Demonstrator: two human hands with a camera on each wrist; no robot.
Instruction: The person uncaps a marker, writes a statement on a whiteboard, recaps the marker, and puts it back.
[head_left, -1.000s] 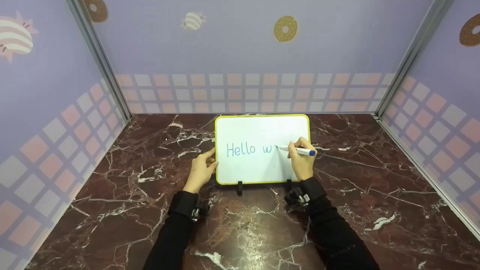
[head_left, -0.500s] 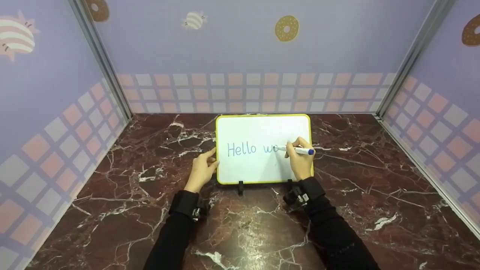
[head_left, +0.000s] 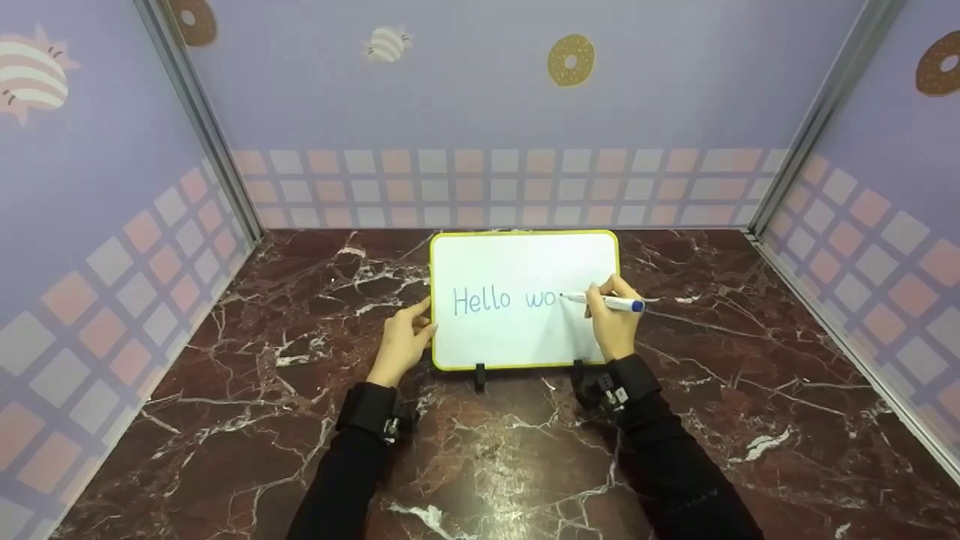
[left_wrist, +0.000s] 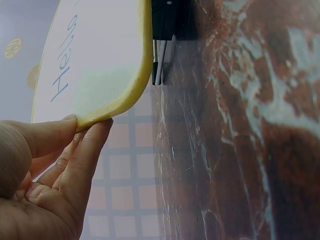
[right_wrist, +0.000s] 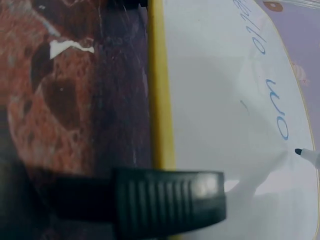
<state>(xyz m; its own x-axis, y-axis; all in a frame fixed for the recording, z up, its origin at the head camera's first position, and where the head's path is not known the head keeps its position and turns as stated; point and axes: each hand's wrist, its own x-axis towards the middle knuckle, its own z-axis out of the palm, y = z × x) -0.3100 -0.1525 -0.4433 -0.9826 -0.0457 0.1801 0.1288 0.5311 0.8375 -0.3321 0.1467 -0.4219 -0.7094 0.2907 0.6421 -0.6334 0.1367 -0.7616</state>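
A whiteboard (head_left: pixel 510 337) with a yellow frame leans upright on a black stand (head_left: pixel 481 376), "Hello wo" written across it in blue. My left hand (head_left: pixel 403 337) pinches the board's left edge; in the left wrist view thumb and fingertips clasp the yellow rim (left_wrist: pixel 107 111). A white marker (head_left: pixel 611 301) with a blue end is held in my right hand (head_left: pixel 616 322), its dark tip just right of the "o". In the right wrist view the marker's tip (right_wrist: pixel 299 151) shows close to the board below the letter "o" (right_wrist: pixel 282 128); the hand itself is out of that view.
The stand's ridged black foot (right_wrist: pixel 170 200) juts out in front of the board's lower edge. A dark red marbled table (head_left: pixel 285 465) lies under everything. Patterned purple walls (head_left: pixel 480 97) enclose it at the back and both sides.
The letter "o" after the "w" has been drawn. My right hand and the marker have shifted slightly right past it. My left hand keeps its place on the edge.
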